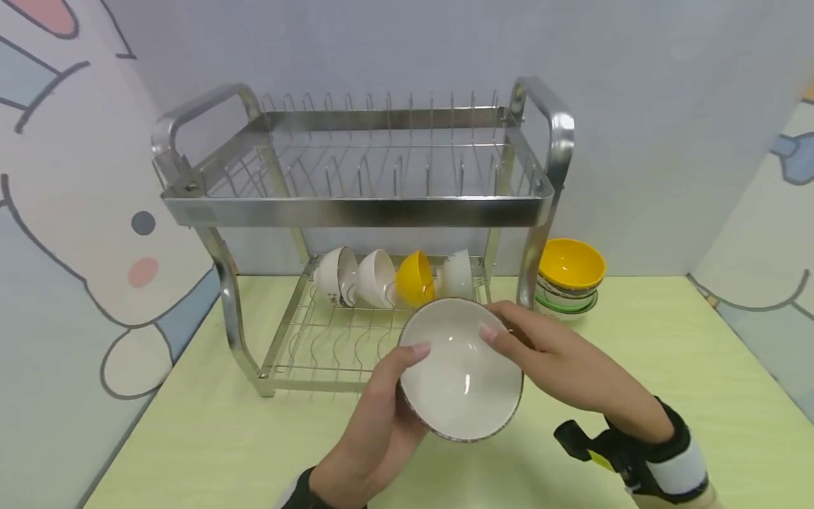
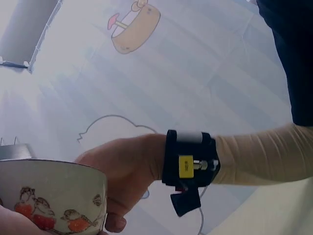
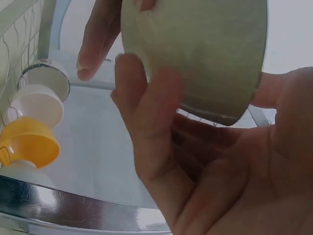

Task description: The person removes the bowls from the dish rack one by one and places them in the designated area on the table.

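Evidently, in the head view, the white bowl (image 1: 463, 385) is held up just in front of the lower tier of the metal dish rack (image 1: 356, 212), its mouth tilted toward the camera. The left hand (image 1: 384, 417) grips it at the lower left, thumb hooked over the rim, and the right hand (image 1: 566, 364) pinches the upper right side, its thumb inside the wall. It looks like glazed ceramic, so I'd judge it stiff, fairly light and easily chipped, most of all along its thin dark rim; the glossy inside could be slippery, more so if damp. From the left wrist, the outer wall shows painted birds and curves smoothly, offering little to catch a fingertip. From the right wrist, the right fingers curl against the outside, bent round it with no wide gap, while other fingers show at the upper left. A sound hold would be this one: thumbs over the rim, fingers spread beneath the curve, pressing gently and clear of the rack's wires
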Tool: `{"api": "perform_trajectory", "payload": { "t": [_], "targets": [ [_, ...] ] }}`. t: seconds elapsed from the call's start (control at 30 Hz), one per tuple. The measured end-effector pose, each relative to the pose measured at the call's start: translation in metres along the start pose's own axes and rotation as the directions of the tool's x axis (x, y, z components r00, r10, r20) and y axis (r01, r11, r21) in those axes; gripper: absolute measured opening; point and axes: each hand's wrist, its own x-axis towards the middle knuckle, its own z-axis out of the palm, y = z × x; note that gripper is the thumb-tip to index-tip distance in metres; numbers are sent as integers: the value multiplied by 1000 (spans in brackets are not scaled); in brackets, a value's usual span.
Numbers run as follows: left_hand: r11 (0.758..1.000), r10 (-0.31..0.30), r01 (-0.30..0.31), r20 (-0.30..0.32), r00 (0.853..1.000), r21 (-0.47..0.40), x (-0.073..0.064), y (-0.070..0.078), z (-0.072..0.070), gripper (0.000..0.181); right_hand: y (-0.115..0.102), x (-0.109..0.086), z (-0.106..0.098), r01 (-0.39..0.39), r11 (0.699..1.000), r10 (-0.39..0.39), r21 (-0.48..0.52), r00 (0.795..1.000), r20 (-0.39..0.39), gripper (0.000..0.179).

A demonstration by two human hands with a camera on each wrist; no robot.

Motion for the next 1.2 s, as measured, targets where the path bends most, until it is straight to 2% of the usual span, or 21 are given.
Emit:
{"api": "perform_trajectory", "payload": {
  "t": [0.1, 0.23, 0.3, 0.43, 0.6, 0.73, 0.83, 0.9, 0.97, 1.07, 1.17, 1.2],
  "targets": [
    [998, 19, -18, 13, 1000, -59, -1, 0, 13, 45, 1, -5, -8, -26, 996, 22, 91, 999, 39, 32],
    [990, 36, -30, 36, 999, -137, 0, 1, 21, 45, -3, -12, -14, -157, 972, 151, 175, 987, 45, 38],
    [988, 41, -33, 48, 998, -154, 1, 2, 22, 45, -6, -14, -14, -196, 958, 190, 208, 981, 44, 40],
    [986, 48, -41, 44, 998, -162, 4, 2, 22, 46, -8, -12, -11, -186, 947, 178, 263, 983, 52, 42],
    [984, 56, -47, 50, 997, -172, 10, 0, 19, 44, -6, -9, -10, -164, 946, 164, 280, 986, 23, 44],
    [992, 78, -70, 75, 994, -107, 12, 1, 16, 42, -7, -9, -12, -146, 946, 151, 290, 988, 6, 44],
    [990, 142, -139, 107, 984, -31, 13, 5, 11, 46, -10, -15, -19, -125, 939, 133, 321, 991, -3, 44],
    [980, 198, -199, 121, 973, 2, 14, 9, 7, 48, -12, -19, -27, -97, 926, 109, 365, 994, -14, 46],
    [967, 248, -252, 110, 963, 25, 16, 13, 2, 50, -13, -26, -36, -78, 915, 102, 397, 994, -40, 46],
    [950, 295, -303, 96, 951, 72, 20, 21, -6, 48, -8, -37, -51, -26, 881, 85, 473, 991, -104, 45],
    [927, 328, -338, 85, 941, 164, 24, 30, -16, 44, 1, -48, -66, 49, 835, 49, 547, 985, -164, 43],
    [916, 336, -345, 78, 939, 205, 26, 34, -20, 43, 4, -51, -71, 72, 812, 44, 579, 982, -184, 42]
  ]
}}
